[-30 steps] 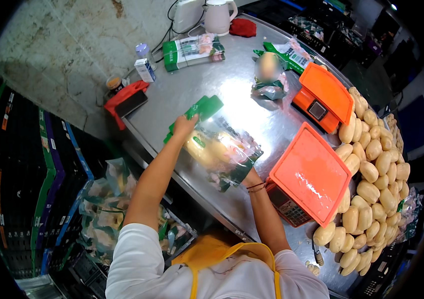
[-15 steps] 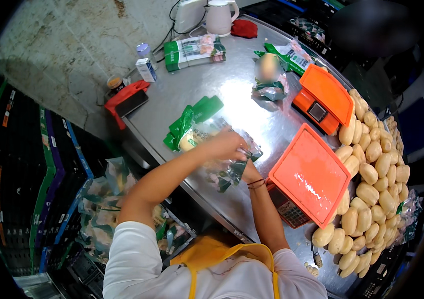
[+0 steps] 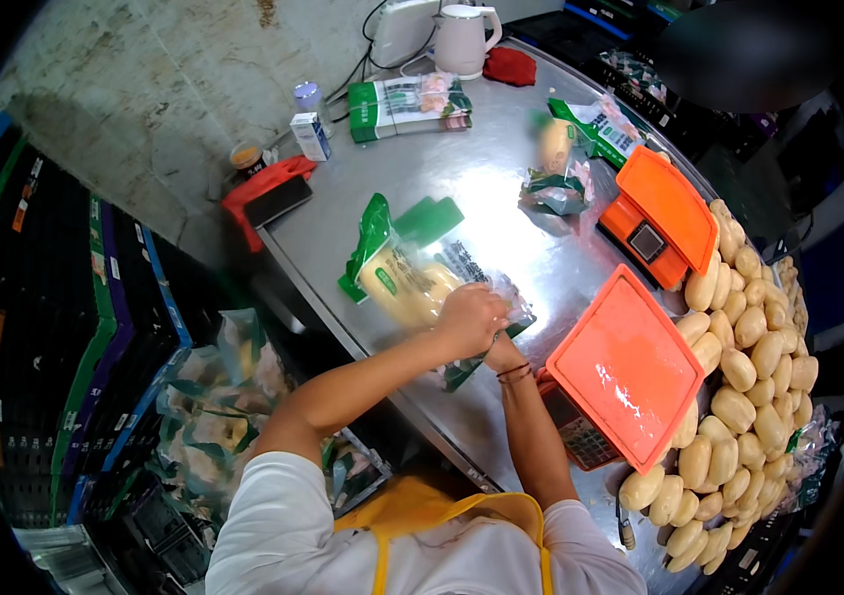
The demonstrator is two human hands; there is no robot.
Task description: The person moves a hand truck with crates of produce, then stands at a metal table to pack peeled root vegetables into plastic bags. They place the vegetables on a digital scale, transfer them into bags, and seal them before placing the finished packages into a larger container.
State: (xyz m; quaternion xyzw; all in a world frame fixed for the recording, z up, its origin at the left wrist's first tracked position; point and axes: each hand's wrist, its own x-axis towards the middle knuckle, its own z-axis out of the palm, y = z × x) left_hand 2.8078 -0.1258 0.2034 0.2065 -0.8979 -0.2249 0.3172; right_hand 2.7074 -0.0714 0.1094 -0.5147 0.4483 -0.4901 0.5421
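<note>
The near end of the bag [image 3: 412, 285] is apparently being gathered; for the next move, a firm hold there is called for. Pale roots [image 3: 380, 276] are contained in it; it is laid on the table [image 3: 343, 178], beyond and left of both hands. Its near end is gripped by the left hand [image 3: 472, 319], fingers curled. Right hand [image 3: 503, 353] is set just beside; fingers hidden, grip cannot be told.

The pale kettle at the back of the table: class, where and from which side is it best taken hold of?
Probably by the handle, coming from the right: it loops out on that side of the upright kettle. The red cloth lies just below the handle, so reach in above it. The green-and-white packet partly crowds the near side.
</note>
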